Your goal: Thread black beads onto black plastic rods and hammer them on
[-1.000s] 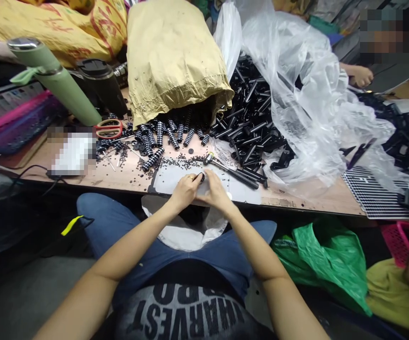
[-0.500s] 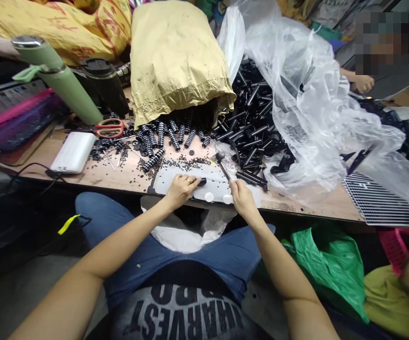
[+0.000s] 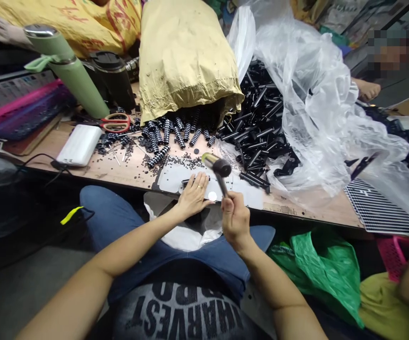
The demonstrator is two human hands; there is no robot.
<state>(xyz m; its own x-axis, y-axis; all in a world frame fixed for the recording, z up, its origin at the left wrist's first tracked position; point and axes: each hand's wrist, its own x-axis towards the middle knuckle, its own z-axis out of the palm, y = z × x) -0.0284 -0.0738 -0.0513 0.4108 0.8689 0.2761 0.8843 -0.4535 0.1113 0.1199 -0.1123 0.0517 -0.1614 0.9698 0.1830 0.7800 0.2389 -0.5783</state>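
At table edge: right hand (image 3: 235,218) fisted around raised hammer (image 3: 218,170), head tilted left; left hand (image 3: 193,196) flat, pinning small black part (image 3: 189,181) to white sheet (image 3: 171,177).

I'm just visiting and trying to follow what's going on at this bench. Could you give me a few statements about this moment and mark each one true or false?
1. The right hand grips a small hammer raised above the bench. True.
2. The left hand lies flat on a black rod on the white sheet. True.
3. The scissors have blue handles. False: they are red.
4. The brown paper sack stands sealed and upright. False: it lies on its side, open, with black springs spilling out.
5. The green bottle stands left of the sack. True.
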